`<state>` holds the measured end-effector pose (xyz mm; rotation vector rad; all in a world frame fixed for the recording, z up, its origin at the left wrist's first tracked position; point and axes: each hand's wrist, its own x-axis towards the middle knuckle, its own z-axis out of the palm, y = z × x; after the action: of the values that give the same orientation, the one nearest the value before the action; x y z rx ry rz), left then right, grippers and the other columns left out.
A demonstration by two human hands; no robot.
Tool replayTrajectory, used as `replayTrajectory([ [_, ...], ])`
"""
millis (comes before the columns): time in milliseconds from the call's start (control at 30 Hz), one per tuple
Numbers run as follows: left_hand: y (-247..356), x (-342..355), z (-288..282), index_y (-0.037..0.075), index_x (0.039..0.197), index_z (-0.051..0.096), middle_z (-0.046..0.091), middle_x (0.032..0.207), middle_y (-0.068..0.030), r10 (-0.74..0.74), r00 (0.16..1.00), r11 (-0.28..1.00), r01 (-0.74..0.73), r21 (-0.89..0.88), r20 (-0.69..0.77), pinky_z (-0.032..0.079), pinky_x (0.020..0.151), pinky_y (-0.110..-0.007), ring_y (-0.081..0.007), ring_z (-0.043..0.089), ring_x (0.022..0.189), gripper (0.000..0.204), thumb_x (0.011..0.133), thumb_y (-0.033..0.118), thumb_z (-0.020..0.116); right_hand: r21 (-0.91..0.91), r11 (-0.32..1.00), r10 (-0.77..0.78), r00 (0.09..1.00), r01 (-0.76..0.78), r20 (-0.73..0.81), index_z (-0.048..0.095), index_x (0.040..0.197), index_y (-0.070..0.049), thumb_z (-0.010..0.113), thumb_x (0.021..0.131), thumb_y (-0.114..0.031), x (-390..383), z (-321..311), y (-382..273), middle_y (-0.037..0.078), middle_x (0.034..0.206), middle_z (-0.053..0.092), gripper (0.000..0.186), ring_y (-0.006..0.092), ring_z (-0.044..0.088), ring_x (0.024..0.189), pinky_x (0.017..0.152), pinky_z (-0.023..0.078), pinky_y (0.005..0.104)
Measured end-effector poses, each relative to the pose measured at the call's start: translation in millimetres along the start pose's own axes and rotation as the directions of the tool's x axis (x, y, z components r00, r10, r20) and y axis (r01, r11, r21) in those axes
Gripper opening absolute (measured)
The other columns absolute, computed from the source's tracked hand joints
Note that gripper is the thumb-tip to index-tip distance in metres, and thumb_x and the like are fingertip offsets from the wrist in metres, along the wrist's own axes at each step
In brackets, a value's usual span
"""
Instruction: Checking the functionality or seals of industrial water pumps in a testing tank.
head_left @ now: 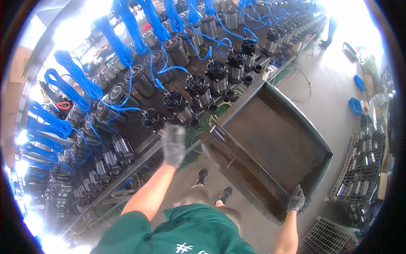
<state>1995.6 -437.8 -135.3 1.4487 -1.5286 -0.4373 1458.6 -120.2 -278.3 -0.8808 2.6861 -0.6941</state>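
Head view showed a person at a long bench on the left, with a deep metal tray to the right of it, its near side close to the person. The right hand, in a grey glove, was grasping the tray at its near right corner, fingers over the edge. The left hand, gloved too, was at the near edge of the bench, just beside the closest black-topped pump; it was blurred, so I could not tell whether it held anything. More pumps ran away in rows toward the far right, with coiled blue cables hanging over them. Inside, the tray was bare and brown, split by a long divider, and a small silver part sat toward its left side. Wire baskets of metal parts stood on the right, and blue bins lay farther off on the floor. As I judged it, the step in hand was steadying or positioning the tray alongside the bench, with no pump in it yet. The next move called for a firm right grip and clearance between the tray's left edge and the bench.
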Motion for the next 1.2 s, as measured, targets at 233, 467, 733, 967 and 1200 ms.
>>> replayTrajectory([
  [233,-83.6,115.5,-111.6,0.006,0.123,0.072,0.075,0.116,-0.0051,-0.240,0.969,0.918,0.245,-0.311,0.057,0.050,0.101,-0.032,-0.0140,0.064,0.108,0.037,0.109,0.039,0.063,0.639,0.768,0.094,0.993,-0.030,-0.066,0.067,0.129,-0.002,0.050,0.114,-0.036,-35.9,-4.0,-22.4,0.004,0.124,0.065,0.041,0.0193,0.058,0.116,0.108,0.044,0.0356],
  [467,-59.0,115.3,-93.5,0.006,0.101,0.070,0.066,0.082,-0.0006,-0.269,0.928,0.734,0.371,-0.569,0.257,0.049,0.080,-0.030,-0.0110,0.060,0.082,0.043,0.112,0.045,0.056,0.710,0.661,-0.036,0.934,-0.244,0.354,0.076,0.107,-0.002,0.059,0.112,-0.039,-114.5,14.4,-184.8,-0.002,0.094,0.070,0.041,0.0097,0.059,0.087,0.080,0.050,0.0265],
  [733,77.2,42.0,-96.8,0.010,0.081,0.057,0.066,0.087,-0.0098,-0.076,0.885,0.720,0.367,-0.589,0.459,0.045,0.103,-0.043,-0.0204,0.062,0.091,0.047,0.113,0.044,0.053,0.507,0.851,-0.282,0.696,-0.137,0.660,0.061,0.140,-0.002,0.066,0.107,-0.034,-147.1,39.4,-329.4,0.011,0.114,0.074,0.046,0.0181,0.068,0.104,0.093,0.055,0.0346],
  [967,103.0,1.7,-22.6,0.012,0.085,0.058,0.065,0.091,-0.0088,-0.094,0.649,0.176,0.757,-0.629,0.755,0.046,0.109,-0.050,-0.0296,0.063,0.110,0.043,0.113,0.043,0.050,0.588,0.754,-0.131,0.811,-0.292,0.571,0.052,0.151,-0.010,0.072,0.102,-0.015,-166.4,20.7,-304.9,0.012,0.117,0.073,0.053,0.0160,0.067,0.102,0.092,0.057,0.0333],
  [1200,7.1,-42.4,89.1,0.014,0.108,0.076,0.075,0.096,-0.0013,-0.382,0.377,0.560,0.821,-0.113,0.844,0.059,0.076,-0.031,-0.0140,0.070,0.082,0.036,0.109,0.046,0.061,0.185,0.982,-0.046,0.935,-0.022,0.353,0.068,0.133,-0.001,0.063,0.095,-0.006,-117.8,-36.2,-263.3,0.019,0.109,0.078,0.039,0.0274,0.075,0.098,0.088,0.059,0.0373],
])
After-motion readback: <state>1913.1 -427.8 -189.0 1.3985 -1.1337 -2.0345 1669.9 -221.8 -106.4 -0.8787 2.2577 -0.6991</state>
